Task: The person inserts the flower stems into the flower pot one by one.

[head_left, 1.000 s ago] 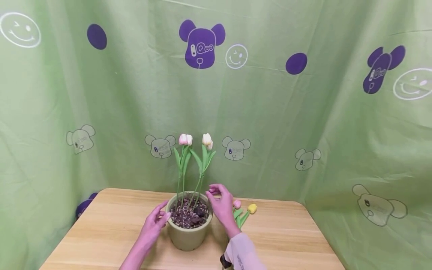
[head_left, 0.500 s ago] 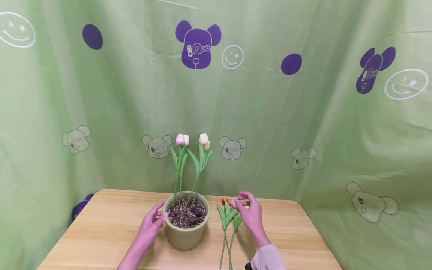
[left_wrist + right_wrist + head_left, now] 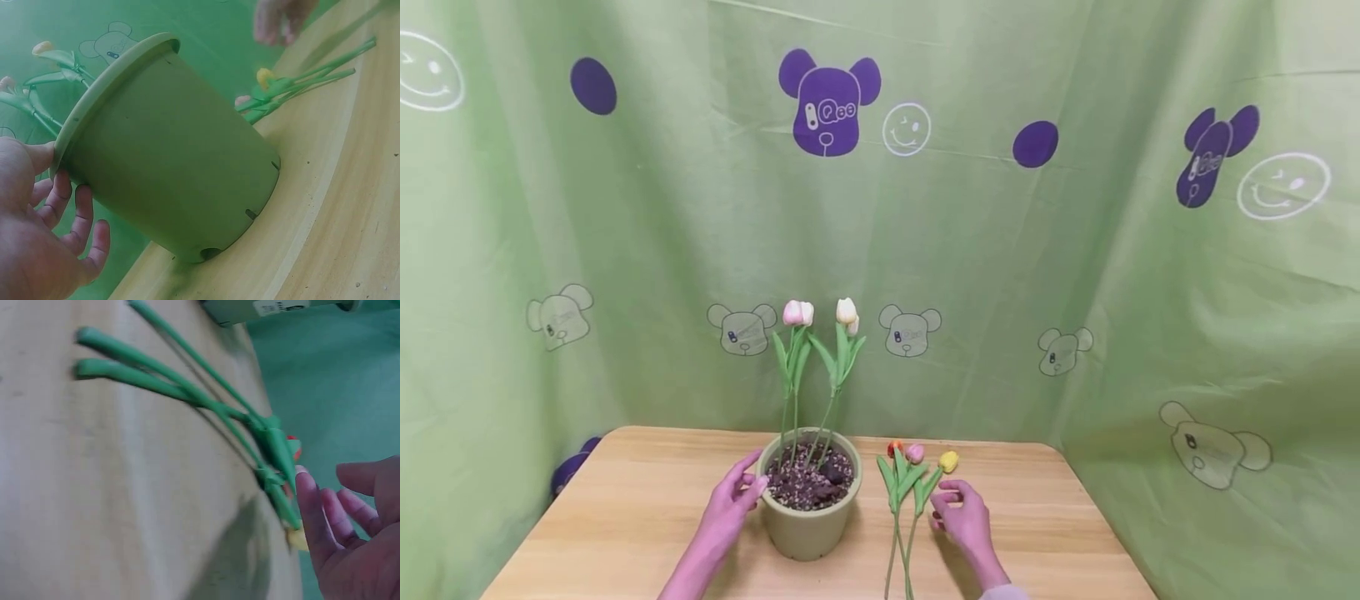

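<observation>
My left hand (image 3: 727, 504) grips the rim of a green flowerpot (image 3: 805, 532) on the table. In the left wrist view its thumb lies over the rim (image 3: 119, 78) with the fingers under the lip outside. Pink tulips (image 3: 794, 313) and white tulips (image 3: 846, 312) stand upright in the pot's dark, speckled soil (image 3: 808, 485). To the right, a red tulip (image 3: 895, 449), a pink tulip (image 3: 914, 453) and a yellow tulip (image 3: 949, 462) lie with crossing stems. Beside their leaves hovers my right hand (image 3: 966, 518), holding nothing, fingers loosely bent.
The wooden table (image 3: 1045, 542) ends at a rounded back edge right behind the pot and the lying tulips. A green curtain (image 3: 985, 250) printed with bears and smiley faces hangs around the back and sides.
My right hand has moved from the pot's right rim out to the right, then down beside the lying tulips, uncovering them. The left hand stays on the rim. The view has shifted slightly.
</observation>
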`<state>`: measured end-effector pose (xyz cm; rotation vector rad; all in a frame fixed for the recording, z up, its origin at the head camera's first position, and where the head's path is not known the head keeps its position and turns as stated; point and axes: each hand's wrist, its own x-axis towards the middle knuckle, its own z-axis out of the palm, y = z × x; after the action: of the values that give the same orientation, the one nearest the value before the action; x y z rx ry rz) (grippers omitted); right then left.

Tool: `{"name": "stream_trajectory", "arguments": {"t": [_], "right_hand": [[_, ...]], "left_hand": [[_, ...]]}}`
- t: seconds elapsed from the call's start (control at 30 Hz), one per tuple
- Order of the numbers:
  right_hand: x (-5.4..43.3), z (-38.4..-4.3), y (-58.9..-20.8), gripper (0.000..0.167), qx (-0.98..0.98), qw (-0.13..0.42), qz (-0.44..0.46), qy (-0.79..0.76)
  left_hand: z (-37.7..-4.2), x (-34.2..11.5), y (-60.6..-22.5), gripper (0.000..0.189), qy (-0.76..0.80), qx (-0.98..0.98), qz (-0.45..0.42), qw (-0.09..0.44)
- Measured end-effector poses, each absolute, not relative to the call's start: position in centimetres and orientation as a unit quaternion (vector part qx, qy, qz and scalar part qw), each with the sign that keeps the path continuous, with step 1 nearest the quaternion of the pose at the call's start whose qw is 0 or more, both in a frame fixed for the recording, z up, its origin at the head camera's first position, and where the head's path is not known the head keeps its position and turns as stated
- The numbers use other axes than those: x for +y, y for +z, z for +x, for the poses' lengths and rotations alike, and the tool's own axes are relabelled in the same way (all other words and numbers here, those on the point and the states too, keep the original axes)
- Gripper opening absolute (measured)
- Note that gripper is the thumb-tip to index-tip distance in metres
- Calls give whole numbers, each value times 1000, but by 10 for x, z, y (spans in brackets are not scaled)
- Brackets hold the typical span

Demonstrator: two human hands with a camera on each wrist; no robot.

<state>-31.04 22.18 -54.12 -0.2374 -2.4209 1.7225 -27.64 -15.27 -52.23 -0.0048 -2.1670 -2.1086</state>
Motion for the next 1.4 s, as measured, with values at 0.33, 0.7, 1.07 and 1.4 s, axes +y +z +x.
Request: {"name": "stream_trajectory", "arguments": {"t": [0.33, 0.7, 1.07, 1.4], "right_hand": [[210, -305, -570, 38, -822, 40, -82, 563], [193, -308, -577, 31, -813, 42, -106, 572], [187, -311, -577, 38, -823, 60, -128, 550], [193, -312, -568, 22, -816, 40, -134, 561]], "left_hand": [[-275, -154, -521, 61, -696, -716, 1, 57], [-275, -153, -522, 60, -699, -713, 0, 56], [-275, -151, -522, 60, -704, -708, 3, 58], [-275, -153, -522, 62, -697, -715, -6, 56]]}}
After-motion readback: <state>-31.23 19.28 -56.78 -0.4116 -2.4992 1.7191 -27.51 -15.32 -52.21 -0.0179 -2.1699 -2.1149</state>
